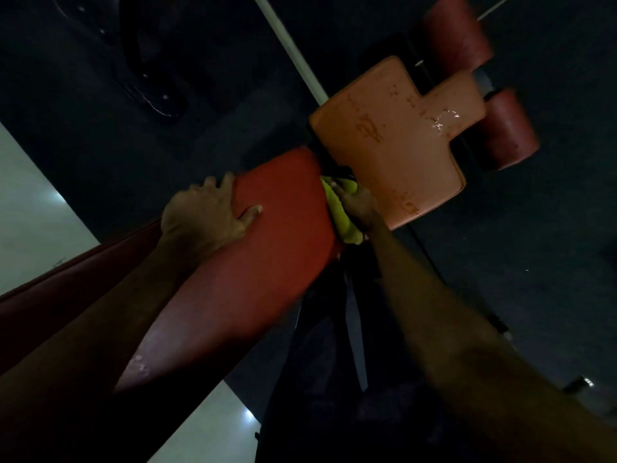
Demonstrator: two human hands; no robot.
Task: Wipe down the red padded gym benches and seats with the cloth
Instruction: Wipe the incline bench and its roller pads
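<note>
A long red padded bench back (267, 262) runs from lower left to the centre. My left hand (207, 212) lies on its upper end, fingers wrapped over the far edge and thumb spread on the pad. My right hand (359, 203) is closed on a yellow-green cloth (342, 217), pressed against the end edge of the bench back, in the gap before the paler worn red seat pad (394, 142). Wet marks glisten on that seat. Two dark red roller pads (507, 128) sit beyond it.
Dark rubber flooring (167, 95) surrounds the bench. A white line or bar (293, 51) crosses diagonally above. Pale shiny floor (30, 212) shows at the left and bottom. The black bench frame (334, 329) drops below the pads. The scene is dim.
</note>
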